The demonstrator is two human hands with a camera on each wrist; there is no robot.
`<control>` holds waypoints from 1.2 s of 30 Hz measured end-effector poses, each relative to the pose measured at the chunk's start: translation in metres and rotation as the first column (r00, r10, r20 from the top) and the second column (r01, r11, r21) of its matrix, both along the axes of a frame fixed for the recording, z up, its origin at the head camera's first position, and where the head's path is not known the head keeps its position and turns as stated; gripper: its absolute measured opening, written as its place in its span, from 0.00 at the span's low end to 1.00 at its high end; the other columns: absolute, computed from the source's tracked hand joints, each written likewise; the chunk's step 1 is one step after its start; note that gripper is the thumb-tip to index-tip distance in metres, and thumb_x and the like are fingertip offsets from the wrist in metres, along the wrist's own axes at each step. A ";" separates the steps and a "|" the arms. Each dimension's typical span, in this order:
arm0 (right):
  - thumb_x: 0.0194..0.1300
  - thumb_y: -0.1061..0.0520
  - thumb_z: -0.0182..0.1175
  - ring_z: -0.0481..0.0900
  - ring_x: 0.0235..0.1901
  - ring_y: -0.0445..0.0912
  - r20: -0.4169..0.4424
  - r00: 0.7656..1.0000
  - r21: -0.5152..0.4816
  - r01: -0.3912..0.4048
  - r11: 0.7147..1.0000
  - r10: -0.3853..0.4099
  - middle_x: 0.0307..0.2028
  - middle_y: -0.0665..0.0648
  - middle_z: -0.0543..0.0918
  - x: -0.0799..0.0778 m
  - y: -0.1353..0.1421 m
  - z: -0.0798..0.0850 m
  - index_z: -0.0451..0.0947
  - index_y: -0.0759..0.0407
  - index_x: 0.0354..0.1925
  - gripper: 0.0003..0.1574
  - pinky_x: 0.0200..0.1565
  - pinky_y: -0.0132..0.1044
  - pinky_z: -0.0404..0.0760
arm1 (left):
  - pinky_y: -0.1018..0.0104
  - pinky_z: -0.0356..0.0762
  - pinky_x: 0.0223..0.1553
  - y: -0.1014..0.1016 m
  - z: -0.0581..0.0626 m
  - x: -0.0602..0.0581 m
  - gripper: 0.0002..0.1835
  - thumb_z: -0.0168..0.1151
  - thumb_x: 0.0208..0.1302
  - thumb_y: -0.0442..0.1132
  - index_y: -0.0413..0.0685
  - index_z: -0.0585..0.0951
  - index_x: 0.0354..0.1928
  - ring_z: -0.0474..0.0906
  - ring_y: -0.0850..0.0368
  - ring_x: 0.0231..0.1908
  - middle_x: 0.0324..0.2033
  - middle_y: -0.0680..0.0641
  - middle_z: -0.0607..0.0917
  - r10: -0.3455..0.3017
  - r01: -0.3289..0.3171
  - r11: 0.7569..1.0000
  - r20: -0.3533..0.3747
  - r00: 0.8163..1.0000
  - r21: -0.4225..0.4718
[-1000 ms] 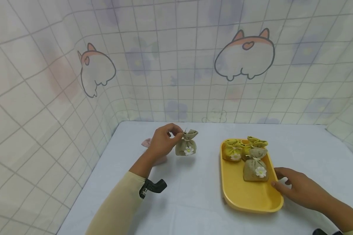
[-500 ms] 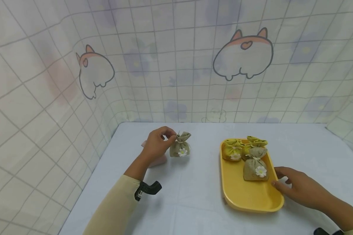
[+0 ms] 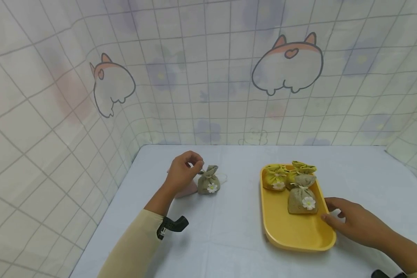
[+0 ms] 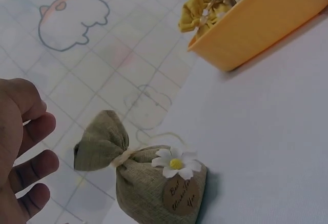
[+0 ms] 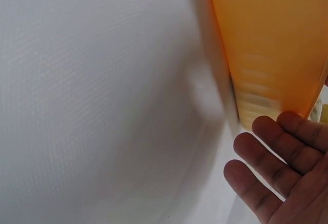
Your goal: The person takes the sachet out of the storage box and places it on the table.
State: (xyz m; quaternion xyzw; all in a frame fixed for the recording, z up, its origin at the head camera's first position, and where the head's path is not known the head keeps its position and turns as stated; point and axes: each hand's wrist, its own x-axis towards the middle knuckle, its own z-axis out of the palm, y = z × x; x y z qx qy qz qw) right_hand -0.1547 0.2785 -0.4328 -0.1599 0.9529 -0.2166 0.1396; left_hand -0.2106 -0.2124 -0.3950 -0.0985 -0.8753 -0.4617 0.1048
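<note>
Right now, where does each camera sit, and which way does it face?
Head: on the person's head, facing forward and down at the white table; left hand, left sleeve and right hand show.
Left wrist: on that wrist, facing across the table at a grey-green pouch; left hand shows at the edge.
Right wrist: on that wrist, facing the table and the outside of the yellow tray; right hand shows.
Shared: head and left wrist both show that pouch and the tray.
</note>
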 end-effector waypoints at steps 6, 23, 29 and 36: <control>0.71 0.36 0.62 0.82 0.44 0.54 -0.003 1.000 -0.005 -0.004 1.000 0.004 0.57 0.68 0.80 -0.001 0.001 -0.001 0.72 0.70 0.65 0.43 0.39 0.52 0.84 | 0.56 0.74 0.48 0.004 -0.002 0.002 0.03 0.64 0.70 0.39 0.49 0.83 0.42 0.79 0.57 0.40 0.35 0.54 0.85 0.007 -0.007 1.000 -0.004 1.000 0.003; 0.71 0.35 0.61 0.82 0.44 0.55 0.010 1.000 -0.007 -0.002 1.000 0.002 0.57 0.68 0.80 0.000 0.000 0.000 0.72 0.69 0.65 0.44 0.39 0.53 0.84 | 0.57 0.75 0.47 0.035 0.010 0.005 0.02 0.66 0.69 0.39 0.51 0.84 0.41 0.78 0.56 0.40 0.35 0.55 0.85 -0.029 0.028 1.000 0.041 0.999 0.011; 0.71 0.35 0.61 0.82 0.45 0.55 0.005 1.000 -0.015 -0.009 1.000 0.009 0.56 0.66 0.81 0.000 0.000 0.001 0.72 0.70 0.65 0.44 0.40 0.53 0.84 | 0.58 0.76 0.46 0.045 0.009 0.006 0.02 0.67 0.70 0.38 0.50 0.84 0.41 0.78 0.57 0.40 0.35 0.55 0.85 -0.077 0.077 0.997 0.026 0.997 0.006; 0.71 0.35 0.61 0.82 0.45 0.55 0.022 1.000 -0.007 0.000 1.000 0.000 0.57 0.67 0.81 0.000 0.001 0.001 0.72 0.70 0.65 0.45 0.40 0.53 0.84 | 0.59 0.78 0.44 0.055 0.009 0.007 0.03 0.66 0.70 0.40 0.52 0.83 0.43 0.79 0.57 0.40 0.37 0.55 0.84 -0.102 0.103 0.995 0.048 0.994 -0.018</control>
